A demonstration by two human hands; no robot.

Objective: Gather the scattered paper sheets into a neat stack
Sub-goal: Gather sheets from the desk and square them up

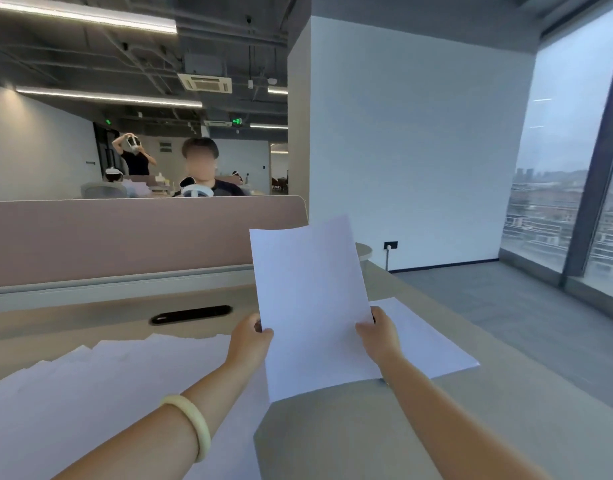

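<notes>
Aloft, sheet (315,306): left hand (251,341), right hand (379,336).

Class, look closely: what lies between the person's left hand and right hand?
In the head view, the raised white paper spans between left hand and right hand, each gripping one side edge.

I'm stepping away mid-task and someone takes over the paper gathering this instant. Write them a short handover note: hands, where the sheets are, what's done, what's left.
Left hand: pinches the left edge of the held paper, which is raised and tilted up above the desk.
Right hand: pinches its right edge.
Whether it is one sheet or several cannot be told.
A loose sheet lies flat on the desk, under and right of the held paper.
A fanned spread of sheets covers the desk's left side, edges uneven.
Done: some paper picked up.
Left: collect the loose sheet and the spread, square the edges, set down one stack.
</notes>
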